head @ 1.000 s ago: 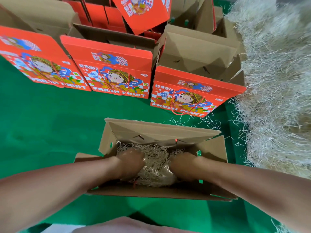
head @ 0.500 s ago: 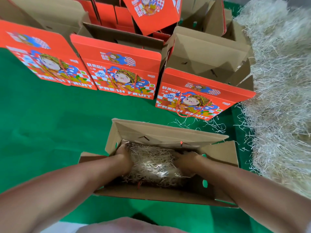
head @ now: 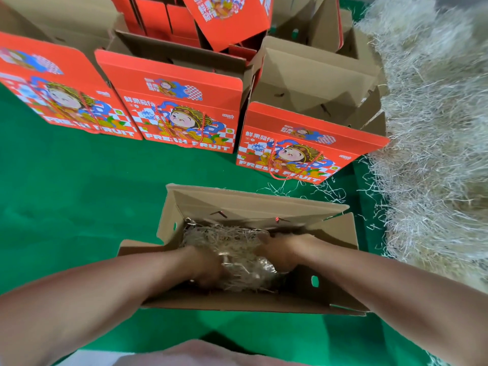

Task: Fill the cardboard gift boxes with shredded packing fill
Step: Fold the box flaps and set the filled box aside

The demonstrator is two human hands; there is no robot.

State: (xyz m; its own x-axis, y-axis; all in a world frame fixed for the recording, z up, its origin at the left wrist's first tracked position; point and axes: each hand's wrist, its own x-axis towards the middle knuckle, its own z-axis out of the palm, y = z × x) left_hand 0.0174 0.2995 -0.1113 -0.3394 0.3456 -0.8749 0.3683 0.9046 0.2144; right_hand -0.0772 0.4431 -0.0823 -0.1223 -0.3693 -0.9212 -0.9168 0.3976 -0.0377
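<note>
Left hand [head: 207, 268] is down inside the open cardboard gift box [head: 250, 204], lower centre of frame. Knuckles up, fingers buried in the shredded packing fill [head: 232, 239]; spread or curled, cannot tell. Fill sits as a pale wad on the box floor between both hands. Right hand [head: 281, 250] lies against the wad's right side, touching it; blurred, finger posture not readable. Box stands on a green surface [head: 66, 196], flaps up. Upper left to upper centre: three red printed "FRESH FRUIT" boxes [head: 179, 107] in a row, more crowded behind. Loose strands [head: 327, 191] lie on the green just past the box's far right corner. Right edge: large heap of loose fill [head: 435, 133].
</note>
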